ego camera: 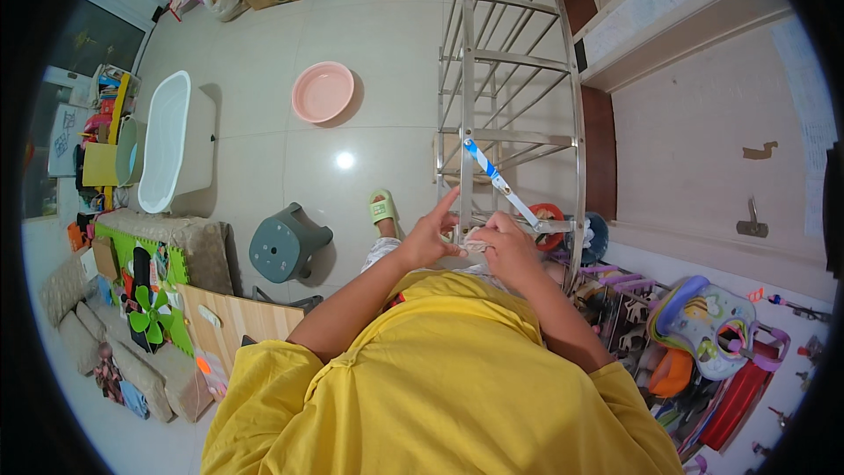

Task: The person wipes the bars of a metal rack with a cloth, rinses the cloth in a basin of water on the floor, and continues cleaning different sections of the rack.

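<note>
A tall stainless-steel rack (pixel 467 89) with several tiers of bars stands before me. My right hand (pixel 509 249) pinches a crumpled pale cloth (pixel 475 242) against the near end of its left post. On the other side of that post is my left hand (pixel 427 237), index finger stretched along the metal and thumb close to the cloth. Nothing shows in its grasp, though the curled fingers are partly hidden. A blue and white strip (pixel 502 185) slants across the rack between the left post and the lowest visible crossbar, just beyond my hands.
A pink basin (pixel 323 92), a dark green stool (pixel 280 251) and a white tub (pixel 165 138) stand on the tiled floor to the left. Red (pixel 548 212) and dark blue buckets (pixel 597 237) sit by the rack's near end. Toys and a shoe rack (pixel 613 287) crowd the right.
</note>
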